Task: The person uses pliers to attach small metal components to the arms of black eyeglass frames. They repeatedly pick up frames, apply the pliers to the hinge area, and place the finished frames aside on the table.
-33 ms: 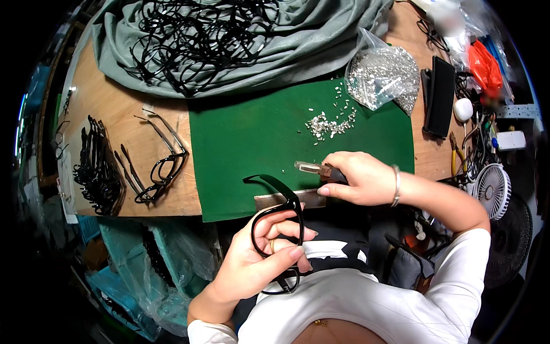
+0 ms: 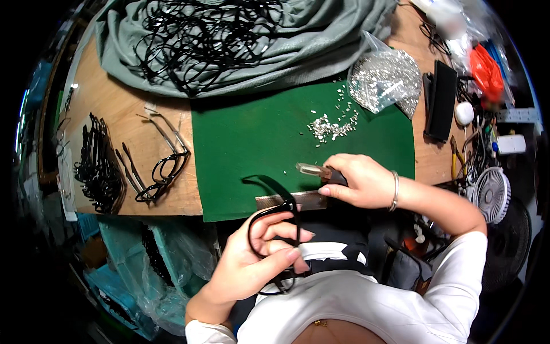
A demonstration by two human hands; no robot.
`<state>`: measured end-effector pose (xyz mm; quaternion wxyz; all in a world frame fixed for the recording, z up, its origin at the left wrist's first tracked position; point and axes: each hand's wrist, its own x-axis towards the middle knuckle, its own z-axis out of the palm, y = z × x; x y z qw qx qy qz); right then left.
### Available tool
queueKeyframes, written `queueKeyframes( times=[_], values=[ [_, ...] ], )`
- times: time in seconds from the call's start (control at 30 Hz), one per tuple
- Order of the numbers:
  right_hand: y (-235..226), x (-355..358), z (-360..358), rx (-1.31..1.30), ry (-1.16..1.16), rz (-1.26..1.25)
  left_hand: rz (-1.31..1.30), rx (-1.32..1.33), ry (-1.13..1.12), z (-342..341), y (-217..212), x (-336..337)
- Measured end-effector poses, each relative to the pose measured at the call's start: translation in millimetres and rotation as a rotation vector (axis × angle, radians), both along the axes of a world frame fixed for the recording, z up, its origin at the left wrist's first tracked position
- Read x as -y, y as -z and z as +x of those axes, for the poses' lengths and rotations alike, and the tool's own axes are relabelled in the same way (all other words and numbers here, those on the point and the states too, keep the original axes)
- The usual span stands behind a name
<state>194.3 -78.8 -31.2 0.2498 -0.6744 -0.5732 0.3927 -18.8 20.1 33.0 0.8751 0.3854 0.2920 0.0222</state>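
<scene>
- Works at a broad wooden table (image 2: 120, 103), in a white top.
- Has a rumpled grey cloth (image 2: 309, 66) along the far side, in heavy folds.
- Has a green mat (image 2: 246, 132) laid flat straight ahead, meeting the cloth at the far edge.
- Shows a tangled heap of black frames (image 2: 212, 40) on the cloth, too interlaced to count.
- Shows a tight bundle of black frames (image 2: 97, 166) at the table's left, just beside some looser frames (image 2: 163, 166) with temples extended.
- Shows a clear bag (image 2: 375, 80) of small silvery pieces at the mat's far right corner, near a black case (image 2: 440, 102).
- Raises the left hand (image 2: 246, 252) at the table's near edge, fingers curled through and clamped on the black glasses frame (image 2: 289, 202); holds it in front of the body, one lens opening around the fingers, one temple reaching over the mat.
- Extends the right hand (image 2: 361, 180) over the mat's near right part, fingers wrapped tightly around the dark handle of a pliers-like tool (image 2: 314, 170).
- Points that tool leftward, apart from the frame; cannot tell whether its tips meet.
- Wears a silvery bracelet (image 2: 394, 191) on the right wrist.
- Has loose silvery pieces (image 2: 332, 127) scattered on the mat, beyond both hands.
</scene>
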Motion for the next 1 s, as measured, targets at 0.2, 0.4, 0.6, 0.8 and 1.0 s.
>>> queueKeyframes(
  times=[0.2, 0.4, 0.6, 0.8, 1.0],
  values=[
    [-4, -3, -6, -0.028, 0.01, -0.076, 0.903, -0.274, 0.034, -5, 24, -54],
    [-16, -5, -5, -0.054, 0.015, -0.104, 1.403, -0.451, 0.032, -28, 42, -119],
    [-23, -4, -9, -0.085, 0.031, 0.0, 2.179, -0.619, 0.093, -17, 63, -144],
    [-13, 1, -12, 0.012, 0.043, -0.01, 2.13, -0.005, -0.286, 111, 48, -139],
    [-10, 12, -10, 0.065, 0.064, 0.014, 1.739, -0.312, -0.142, 173, 79, -146]
  ],
)
